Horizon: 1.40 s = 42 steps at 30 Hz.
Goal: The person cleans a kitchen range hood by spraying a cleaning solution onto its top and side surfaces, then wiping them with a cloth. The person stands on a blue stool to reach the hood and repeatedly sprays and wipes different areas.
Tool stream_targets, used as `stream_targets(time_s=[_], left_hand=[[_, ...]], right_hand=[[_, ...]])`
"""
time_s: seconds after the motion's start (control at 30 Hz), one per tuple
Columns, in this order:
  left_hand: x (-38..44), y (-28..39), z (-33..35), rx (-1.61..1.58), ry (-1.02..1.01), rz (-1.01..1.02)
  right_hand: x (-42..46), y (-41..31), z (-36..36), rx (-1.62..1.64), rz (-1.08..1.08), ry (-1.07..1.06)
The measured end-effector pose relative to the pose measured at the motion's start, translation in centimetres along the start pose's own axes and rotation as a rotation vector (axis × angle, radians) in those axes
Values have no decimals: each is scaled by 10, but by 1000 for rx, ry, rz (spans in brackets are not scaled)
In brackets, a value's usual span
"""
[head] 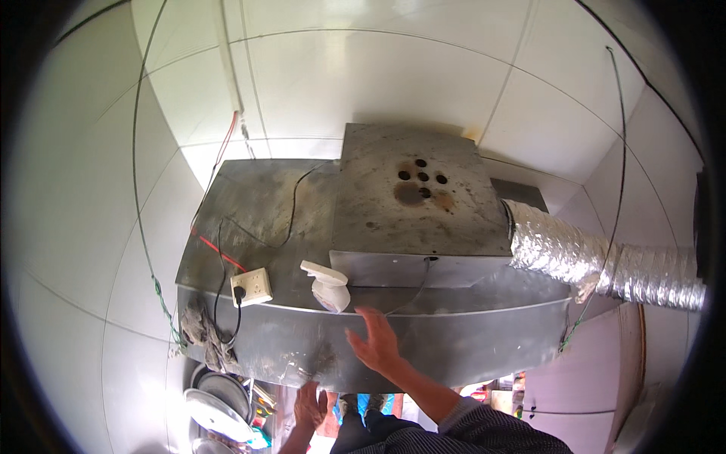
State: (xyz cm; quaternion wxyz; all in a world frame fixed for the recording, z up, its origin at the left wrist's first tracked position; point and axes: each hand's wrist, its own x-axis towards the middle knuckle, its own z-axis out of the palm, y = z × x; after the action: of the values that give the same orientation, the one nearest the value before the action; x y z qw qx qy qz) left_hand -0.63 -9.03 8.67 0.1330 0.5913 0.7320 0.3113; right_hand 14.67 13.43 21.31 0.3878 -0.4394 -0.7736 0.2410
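A grey metal range hood (272,335) hangs before me, with a raised metal box (374,215) on its top. My right hand (375,340) is over the hood's front face, fingers apart, just below and right of a small white plastic device with a rounded body (332,295) on the front ledge. Nothing shows in that hand. My left hand (309,406) is at the hood's lower front edge, fingertips pointing up; whether it grips the edge is unclear. A white power strip (251,286) with a black plug lies on the ledge further left.
Silver foil ducting (567,244) runs right from the box. A grey rag (205,335) hangs at the hood's left corner. Thin wires (136,170) hold up both ends. Metal pans or lids (218,414) stand below left. White wall panels (385,74) rise behind.
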Motion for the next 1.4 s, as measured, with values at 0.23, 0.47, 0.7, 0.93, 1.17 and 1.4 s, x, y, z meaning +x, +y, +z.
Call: stream_targets(time_s=[0.23,0.47,0.7,0.93,1.17,1.4], left_hand=[[-103,-29,8,13,-44,-219],[-157,-29,-19,-257,-117,-756],[-133,-22,-16,-33,-107,-535],[-102,-49,14,-2,-42,-310],[-90,-60,14,-4,-106,-376],[-79,-53,10,-14,-163,-467]], right_hand=[[73,-22,55,67,-51,210],[82,-27,61,67,22,165],[78,-26,57,103,-145,117],[18,-56,1,621,109,-29],[-44,-11,-65,1082,782,-146],[-71,12,-92,912,791,-208]])
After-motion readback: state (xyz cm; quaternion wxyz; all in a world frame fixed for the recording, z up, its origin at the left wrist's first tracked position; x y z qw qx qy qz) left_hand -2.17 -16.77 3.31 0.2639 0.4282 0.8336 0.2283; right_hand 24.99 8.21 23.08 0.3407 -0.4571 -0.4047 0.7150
